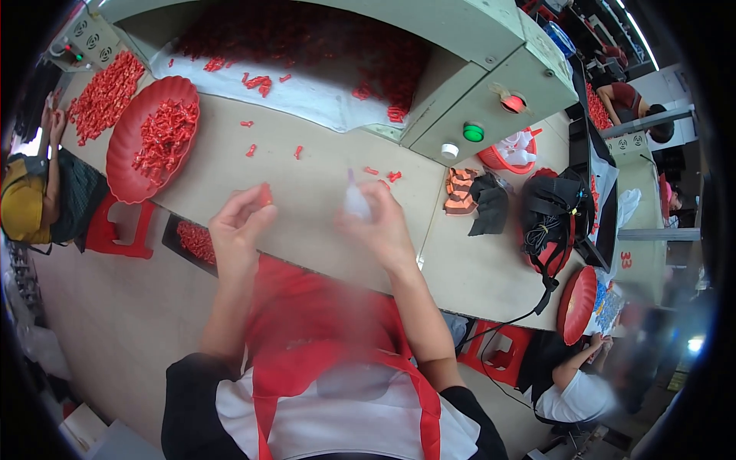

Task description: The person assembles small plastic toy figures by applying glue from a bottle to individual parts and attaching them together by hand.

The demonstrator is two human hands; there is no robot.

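My left hand (239, 222) pinches a small red plastic piece (265, 195) between thumb and fingertips, above the table's front part. Held in my right hand (385, 230) is a small whitish squeeze bottle (356, 199) with a thin nozzle pointing up; it is smeared by motion. The two hands are apart, and the bottle does not touch the red piece. Beyond them, several similar red pieces (299, 152) lie scattered on the pale table (322, 192).
A pale green cabinet (460, 100) spans the back, with red pieces on white cloth inside. A scalloped red bowl (116, 157) of pieces stands left. A red basket (494, 159), orange-black cloth (460, 192) and black bag with cables (553, 203) lie right. Other people sit on both sides.
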